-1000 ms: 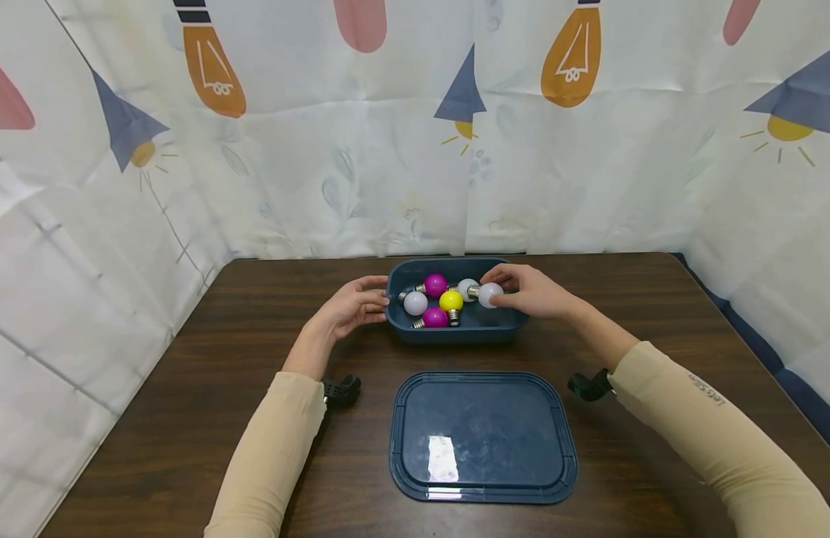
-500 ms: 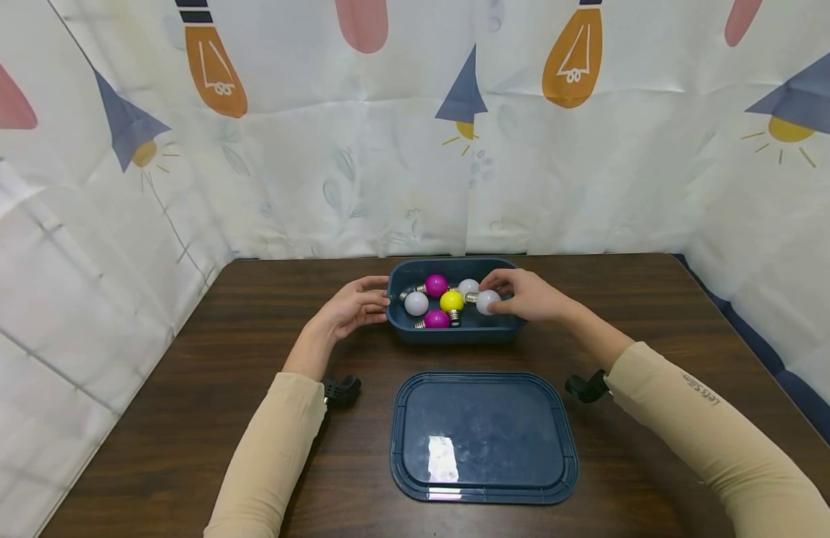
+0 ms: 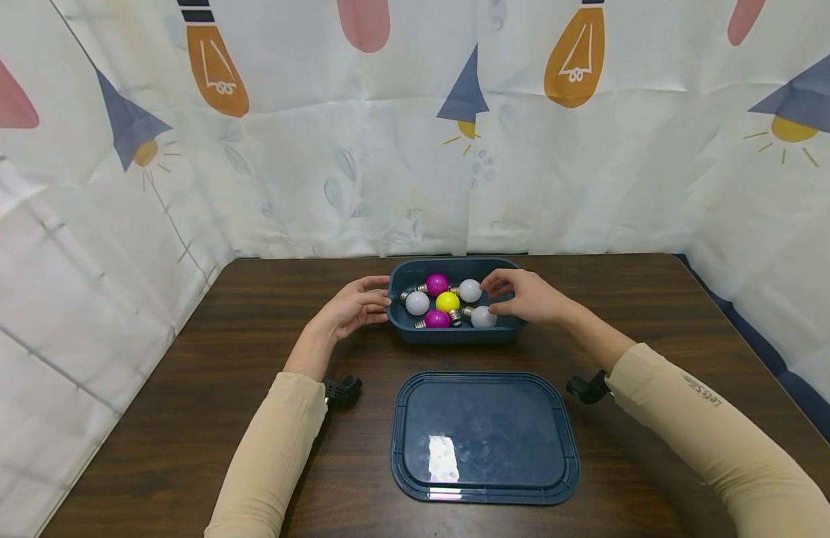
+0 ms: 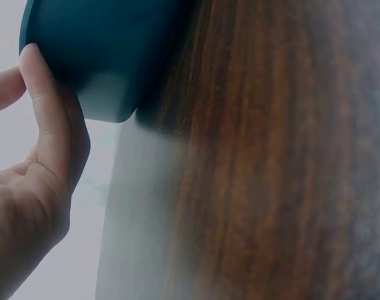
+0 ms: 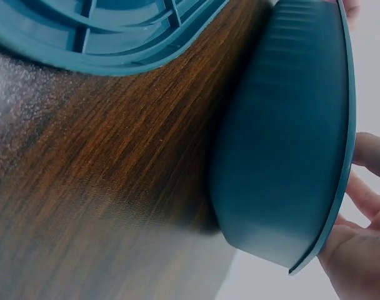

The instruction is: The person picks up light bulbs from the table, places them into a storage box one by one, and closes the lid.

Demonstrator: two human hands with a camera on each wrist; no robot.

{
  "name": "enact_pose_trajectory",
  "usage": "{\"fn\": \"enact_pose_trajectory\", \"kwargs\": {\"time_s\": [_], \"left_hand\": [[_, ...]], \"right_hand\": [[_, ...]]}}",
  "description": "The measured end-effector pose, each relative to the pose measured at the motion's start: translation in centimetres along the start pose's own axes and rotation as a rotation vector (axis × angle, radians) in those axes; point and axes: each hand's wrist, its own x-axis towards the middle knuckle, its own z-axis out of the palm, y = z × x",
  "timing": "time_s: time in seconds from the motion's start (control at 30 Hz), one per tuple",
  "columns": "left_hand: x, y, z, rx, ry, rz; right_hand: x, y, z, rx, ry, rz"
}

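A dark blue bin (image 3: pixel 455 337) near the table's back edge contains several light bulbs: white, magenta, and a yellow bulb (image 3: pixel 447 302) in the middle. My left hand (image 3: pixel 347 306) touches the bin's left end with relaxed fingers; in the left wrist view a fingertip rests at the rim. Over the bin's right end hangs my right hand (image 3: pixel 529 293), its thumb and fingers apart with nothing between them. Just below its thumb, a white bulb (image 3: pixel 483 317) lies in the bin, base to the left. Another white bulb (image 3: pixel 471 290) lies close to its fingertips.
A dark blue lid (image 3: pixel 485 437) lies flat on the wooden table (image 3: pixel 199 418) in front of the bin. A printed white curtain (image 3: pixel 388 172) hangs behind the table and along its sides.
My right hand has lowered the white bulb into the bin and let it go. The yellow bulb has shifted slightly, its base turning to the right. My left hand stays at the bin's end.
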Motion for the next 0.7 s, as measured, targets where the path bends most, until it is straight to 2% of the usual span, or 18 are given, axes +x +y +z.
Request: {"fn": "enact_pose_trajectory", "kwargs": {"time_s": [0.33,0.7], "left_hand": [[-0.2,-0.1,0.1,0.03,0.013,0.002],[-1.1,0.1,0.3,0.205,0.037,-0.004]], "right_hand": [[-0.4,0.4,-0.2,0.023,0.076,-0.073],[-2.0,0.6,-1.6,0.027,0.233,-0.049]]}}
